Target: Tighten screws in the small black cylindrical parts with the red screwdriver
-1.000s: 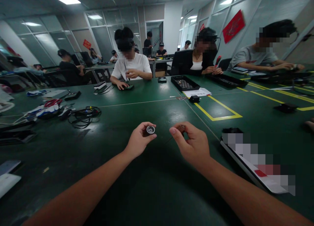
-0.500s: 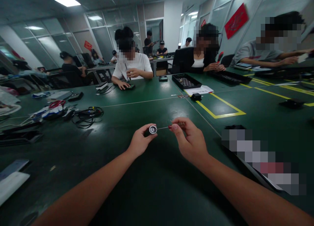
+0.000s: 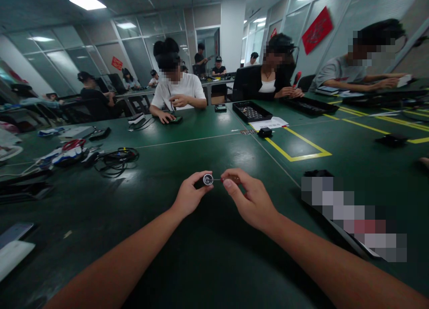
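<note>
My left hand (image 3: 189,197) pinches a small round black part with a silver face (image 3: 208,179), its face turned toward me. My right hand (image 3: 251,202) grips a small screwdriver (image 3: 231,180) between thumb and fingers; its thin shaft points left and its tip meets the round part. Both hands hover just above the green table (image 3: 208,255), close together near its middle.
A black tray (image 3: 252,112), a sheet of paper (image 3: 272,123) and a small black box (image 3: 266,132) lie ahead on the right by a yellow taped rectangle (image 3: 301,150). Tangled cables (image 3: 114,159) lie to the left. A flat tray (image 3: 338,228) sits by my right arm. Several people work across the table.
My right hand has moved left toward my left hand. The screwdriver, first tucked in the hand, now reaches the round part with less shaft showing. The left hand has stayed nearly still.
</note>
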### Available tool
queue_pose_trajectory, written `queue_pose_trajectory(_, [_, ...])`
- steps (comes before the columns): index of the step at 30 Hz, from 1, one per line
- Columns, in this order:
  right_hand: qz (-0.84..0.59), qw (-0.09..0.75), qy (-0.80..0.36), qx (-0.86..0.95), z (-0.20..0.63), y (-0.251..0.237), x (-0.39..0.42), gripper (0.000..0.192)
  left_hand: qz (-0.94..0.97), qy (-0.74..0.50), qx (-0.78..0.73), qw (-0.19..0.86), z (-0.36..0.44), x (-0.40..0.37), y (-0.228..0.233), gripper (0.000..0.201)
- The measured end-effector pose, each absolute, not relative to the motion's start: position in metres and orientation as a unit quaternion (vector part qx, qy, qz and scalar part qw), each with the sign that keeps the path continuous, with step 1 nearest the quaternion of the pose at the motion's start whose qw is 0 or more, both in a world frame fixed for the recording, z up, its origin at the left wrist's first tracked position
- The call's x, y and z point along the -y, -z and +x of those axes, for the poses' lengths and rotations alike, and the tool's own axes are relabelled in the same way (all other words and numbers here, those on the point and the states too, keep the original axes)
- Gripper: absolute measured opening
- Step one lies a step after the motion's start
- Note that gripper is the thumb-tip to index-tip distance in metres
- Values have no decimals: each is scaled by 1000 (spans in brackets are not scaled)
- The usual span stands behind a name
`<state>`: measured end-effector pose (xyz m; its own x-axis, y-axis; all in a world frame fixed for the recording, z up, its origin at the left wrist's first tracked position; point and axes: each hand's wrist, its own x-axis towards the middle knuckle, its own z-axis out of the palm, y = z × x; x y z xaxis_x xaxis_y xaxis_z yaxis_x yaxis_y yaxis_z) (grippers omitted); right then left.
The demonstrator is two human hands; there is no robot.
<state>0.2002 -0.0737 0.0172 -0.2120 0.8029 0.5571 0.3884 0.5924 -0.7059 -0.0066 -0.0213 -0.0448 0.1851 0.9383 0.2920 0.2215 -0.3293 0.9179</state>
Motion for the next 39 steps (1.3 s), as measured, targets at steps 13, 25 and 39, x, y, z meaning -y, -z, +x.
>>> queue_pose_trajectory(13, [-465,508,-214,692,202,-12,68,23,688,-468,-439,340,-5,23,43,39])
queue_pose_trajectory(25, [-462,537,-279,648,201,-7,64,28,697,-458,-448,322,-4,25,38,38])
queue_pose_trajectory(39, [-478,540,-293,627,203,-6,60,35,707,-445,-467,291,-1,32,31,37])
